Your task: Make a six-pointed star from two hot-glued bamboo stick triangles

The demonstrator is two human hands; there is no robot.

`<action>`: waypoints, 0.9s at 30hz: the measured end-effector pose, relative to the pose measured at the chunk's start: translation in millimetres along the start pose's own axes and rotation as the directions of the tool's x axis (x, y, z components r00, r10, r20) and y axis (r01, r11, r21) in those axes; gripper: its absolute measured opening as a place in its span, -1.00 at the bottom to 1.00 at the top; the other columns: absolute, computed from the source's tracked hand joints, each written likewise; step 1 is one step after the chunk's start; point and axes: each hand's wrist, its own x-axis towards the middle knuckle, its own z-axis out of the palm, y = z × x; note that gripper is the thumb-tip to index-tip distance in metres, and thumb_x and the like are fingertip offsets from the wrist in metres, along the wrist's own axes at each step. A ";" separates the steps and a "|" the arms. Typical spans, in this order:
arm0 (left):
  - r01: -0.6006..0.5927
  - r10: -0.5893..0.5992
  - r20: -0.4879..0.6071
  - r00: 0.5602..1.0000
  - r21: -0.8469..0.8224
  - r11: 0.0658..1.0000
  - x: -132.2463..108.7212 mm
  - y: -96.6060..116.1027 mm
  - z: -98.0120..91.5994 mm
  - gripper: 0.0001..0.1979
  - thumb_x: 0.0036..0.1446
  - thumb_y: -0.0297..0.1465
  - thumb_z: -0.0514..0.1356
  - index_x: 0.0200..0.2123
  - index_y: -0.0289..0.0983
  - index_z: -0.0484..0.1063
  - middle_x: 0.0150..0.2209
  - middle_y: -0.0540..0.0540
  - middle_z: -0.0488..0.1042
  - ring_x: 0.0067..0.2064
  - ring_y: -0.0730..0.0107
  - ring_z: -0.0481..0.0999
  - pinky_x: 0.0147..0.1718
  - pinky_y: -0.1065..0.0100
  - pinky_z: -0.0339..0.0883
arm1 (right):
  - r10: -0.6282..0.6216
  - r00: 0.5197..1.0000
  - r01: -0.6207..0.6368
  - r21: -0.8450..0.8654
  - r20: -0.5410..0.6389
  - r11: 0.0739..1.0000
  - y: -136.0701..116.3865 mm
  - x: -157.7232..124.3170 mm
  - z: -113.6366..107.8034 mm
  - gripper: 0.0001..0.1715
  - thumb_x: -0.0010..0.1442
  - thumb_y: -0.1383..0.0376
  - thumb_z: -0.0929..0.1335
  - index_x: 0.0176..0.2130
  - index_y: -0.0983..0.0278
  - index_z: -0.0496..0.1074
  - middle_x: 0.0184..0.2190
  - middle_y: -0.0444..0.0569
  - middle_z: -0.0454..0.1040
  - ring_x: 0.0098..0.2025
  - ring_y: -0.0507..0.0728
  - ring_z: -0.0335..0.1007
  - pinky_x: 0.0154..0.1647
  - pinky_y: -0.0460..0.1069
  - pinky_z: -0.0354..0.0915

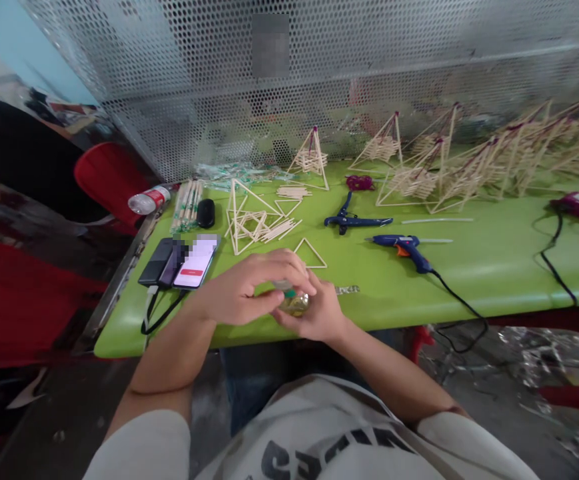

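Observation:
Close to the table's front edge, my right hand (322,310) wraps around a small clear bottle (296,305) with something yellowish inside and a bit of green near its top. My left hand (252,287) is curled over the top of the same bottle, its thumb and fingers closed on the cap end. The fingers partly hide the bottle, so its exact kind is unclear. Just beyond my hands lies a triangle of thin wooden sticks (310,255). A larger stick frame (249,223) stands behind it, beside loose sticks (282,230).
A blue glue gun (404,245) with a cord and blue cutting pliers (349,219) lie to the right. Several stick pyramids (419,180) stand at the back right. Phones (196,263), a black case (206,213) and a plastic bottle (149,199) are left. A person (24,160) is far left.

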 end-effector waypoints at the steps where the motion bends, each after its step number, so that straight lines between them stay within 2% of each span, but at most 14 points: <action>1: -0.006 0.000 -0.077 0.997 -0.081 0.997 1.7 -3.8 6.8 -0.81 0.50 -0.43 0.32 0.08 -0.15 0.69 -0.12 -0.16 0.66 -0.05 0.19 0.70 0.12 0.10 0.67 | 0.004 1.000 -0.004 0.007 0.010 1.000 -2.0 0.2 -1.1 -0.44 0.18 -0.10 0.59 -0.03 0.10 0.41 -0.24 0.01 0.72 -0.29 0.31 0.71 -0.22 0.17 0.58; 2: -0.012 -0.013 -0.161 0.987 -0.152 0.988 3.1 -7.3 14.0 -0.92 0.46 -0.35 0.41 -0.02 -0.16 0.67 -0.22 -0.11 0.60 -0.16 0.24 0.63 0.05 0.13 0.66 | 0.006 1.000 -0.006 0.015 0.022 1.000 -4.6 0.3 -2.4 -0.45 0.17 -0.08 0.60 -0.05 0.10 0.41 -0.26 -0.01 0.71 -0.32 0.28 0.69 -0.25 0.15 0.56; 4: -0.063 -0.033 -0.310 0.950 -0.295 0.954 4.8 -12.5 27.8 -0.85 0.40 -0.31 0.49 -0.15 -0.19 0.61 -0.33 -0.05 0.53 -0.27 0.32 0.56 -0.09 0.21 0.63 | 0.014 0.997 -0.018 0.050 0.070 0.999 -11.1 0.5 -5.6 -0.44 0.16 -0.08 0.62 -0.06 0.11 0.43 -0.31 -0.07 0.67 -0.38 0.23 0.64 -0.31 0.10 0.51; 8: -0.181 -0.036 -0.426 0.904 -0.459 0.870 7.2 -13.1 41.7 -0.72 0.43 -0.28 0.53 -0.25 -0.23 0.54 -0.47 0.04 0.44 -0.40 0.45 0.50 -0.26 0.36 0.60 | 0.061 0.971 -0.108 0.199 0.231 0.974 -23.7 2.3 -11.9 -0.35 0.10 -0.11 0.68 -0.04 0.15 0.50 -0.32 -0.11 0.65 -0.39 0.17 0.58 -0.36 0.05 0.43; 13: -0.154 -0.132 -0.449 0.884 -0.544 0.825 10.8 -10.3 42.3 -0.43 0.48 0.02 0.49 -0.40 -0.25 0.44 -0.55 0.06 0.39 -0.51 0.53 0.45 -0.38 0.41 0.56 | 0.067 0.951 -0.156 0.281 0.302 0.947 -25.8 5.5 -11.2 -0.29 0.05 -0.12 0.70 -0.02 0.21 0.54 -0.29 -0.09 0.66 -0.35 0.15 0.55 -0.29 0.05 0.44; 18: -0.128 -0.194 -0.502 0.843 -0.536 0.835 10.9 -16.4 45.3 -0.37 0.43 -0.01 0.54 -0.47 -0.24 0.36 -0.62 0.10 0.32 -0.59 0.54 0.37 -0.48 0.41 0.48 | 0.047 0.939 -0.179 0.368 0.342 0.913 -28.8 7.3 -14.2 -0.36 0.08 -0.06 0.71 -0.07 0.17 0.48 -0.37 -0.21 0.54 -0.43 0.05 0.34 -0.42 -0.01 0.29; 19: -0.114 -0.203 -0.492 0.846 -0.540 0.834 10.3 -17.2 43.9 -0.38 0.41 -0.01 0.55 -0.47 -0.23 0.37 -0.63 0.10 0.30 -0.59 0.52 0.37 -0.48 0.39 0.49 | 0.043 0.930 -0.190 0.376 0.366 0.907 -30.9 8.6 -19.0 -0.38 0.10 -0.04 0.71 -0.08 0.17 0.47 -0.38 -0.23 0.51 -0.43 0.04 0.31 -0.42 -0.01 0.29; 21: -0.075 -0.201 -0.419 0.885 -0.556 0.828 8.9 -17.8 37.6 -0.42 0.40 0.04 0.54 -0.44 -0.20 0.43 -0.64 0.09 0.28 -0.56 0.44 0.42 -0.42 0.30 0.57 | 0.027 0.904 -0.204 0.373 0.428 0.905 -35.5 13.1 -33.9 -0.42 0.14 -0.02 0.70 -0.08 0.17 0.49 -0.36 -0.22 0.51 -0.41 0.05 0.33 -0.41 0.00 0.34; 23: -0.027 -0.208 -0.363 0.908 -0.548 0.836 8.0 -18.4 28.2 -0.41 0.37 0.21 0.48 -0.35 -0.16 0.51 -0.57 0.02 0.38 -0.43 0.28 0.59 -0.29 0.15 0.68 | 0.004 0.883 -0.188 0.345 0.470 0.920 -38.4 21.1 -53.9 -0.43 0.15 -0.01 0.71 -0.07 0.17 0.52 -0.30 -0.18 0.58 -0.36 0.09 0.44 -0.36 0.02 0.43; 24: -0.007 -0.229 -0.385 0.894 -0.522 0.853 7.9 -19.6 23.6 -0.37 0.33 0.30 0.44 -0.31 -0.14 0.53 -0.49 -0.04 0.47 -0.32 0.18 0.67 -0.19 0.07 0.73 | -0.006 0.881 -0.169 0.327 0.472 0.930 -38.5 27.1 -64.6 -0.44 0.14 -0.02 0.72 -0.08 0.17 0.54 -0.28 -0.15 0.61 -0.34 0.11 0.49 -0.34 0.04 0.48; 25: 0.014 -0.258 -0.442 0.859 -0.484 0.875 8.2 -21.8 19.8 -0.34 0.31 0.37 0.39 -0.28 -0.13 0.53 -0.39 -0.11 0.56 -0.19 0.09 0.73 -0.10 -0.01 0.75 | -0.019 0.887 -0.144 0.317 0.461 0.937 -37.4 35.2 -74.9 -0.45 0.15 -0.02 0.72 -0.09 0.17 0.55 -0.27 -0.13 0.63 -0.33 0.14 0.53 -0.32 0.06 0.51; 27: 0.052 -0.278 -0.617 0.737 -0.358 0.932 9.7 -29.1 16.5 -0.37 0.38 0.33 0.33 -0.26 -0.13 0.52 -0.23 -0.18 0.64 -0.06 0.05 0.74 0.00 -0.05 0.72 | -0.039 0.920 -0.092 0.313 0.389 0.945 -30.4 59.7 -92.3 -0.46 0.19 -0.06 0.71 -0.07 0.16 0.58 -0.24 -0.09 0.66 -0.29 0.19 0.60 -0.24 0.13 0.58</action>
